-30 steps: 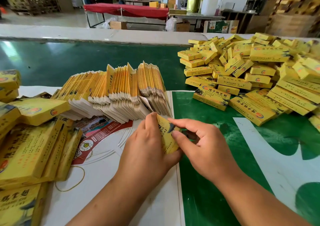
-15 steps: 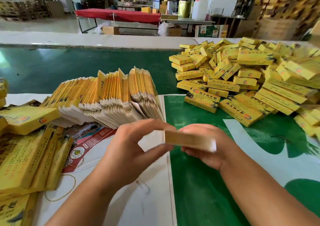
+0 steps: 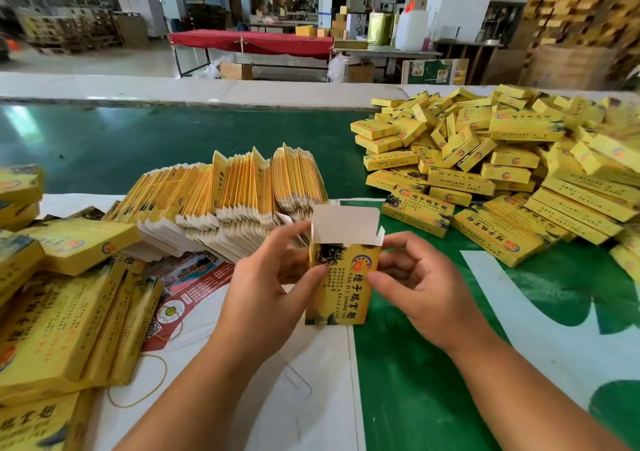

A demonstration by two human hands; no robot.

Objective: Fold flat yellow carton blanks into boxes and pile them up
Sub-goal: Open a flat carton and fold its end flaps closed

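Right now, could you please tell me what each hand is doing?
Left hand: closed, pinching the carton by its left edge.
Right hand: closed, pinching the same carton by its right edge.

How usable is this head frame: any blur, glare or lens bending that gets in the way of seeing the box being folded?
Head view: the box held by the left hand and right hand is sharp, print legible; the pile of boxes smears toward the right edge; the far table edge bows from wide-angle bending; soft glare on the green belt at left; the background hall is blurred.
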